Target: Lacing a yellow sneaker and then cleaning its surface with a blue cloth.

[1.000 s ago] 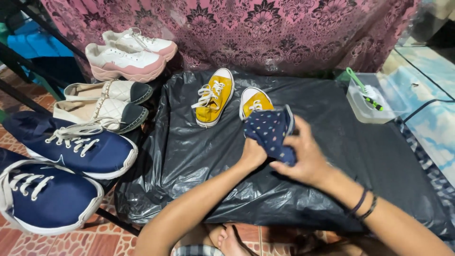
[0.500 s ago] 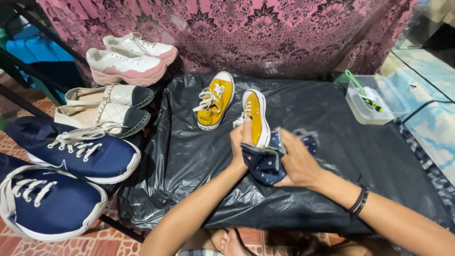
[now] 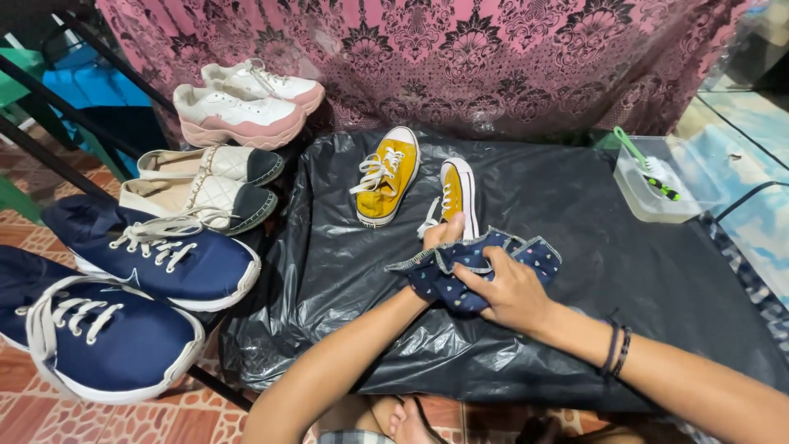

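Both of my hands hold a dark blue cloth [image 3: 526, 256] with small coloured dots over a black plastic sheet [image 3: 345, 271]. My left hand [image 3: 441, 237] is wrapped in the cloth, with only its fingertips showing near a yellow sneaker [image 3: 457, 195]. My right hand [image 3: 509, 289] grips the cloth from the right side. A second yellow sneaker [image 3: 385, 174] with white laces lies just left of the first, apart from my hands.
Left of the sheet lie two navy shoes [image 3: 156, 251] [image 3: 90, 337], a beige pair [image 3: 197, 193] and a white-and-pink pair [image 3: 238, 115]. A clear tub [image 3: 657, 201] holding a green brush [image 3: 645, 164] sits at the right. A pink patterned cloth [image 3: 460, 57] hangs behind.
My hands came down and nearer with the blue cloth, off the right yellow sneaker, which now shows fully. The cloth is now spread wider between my hands.
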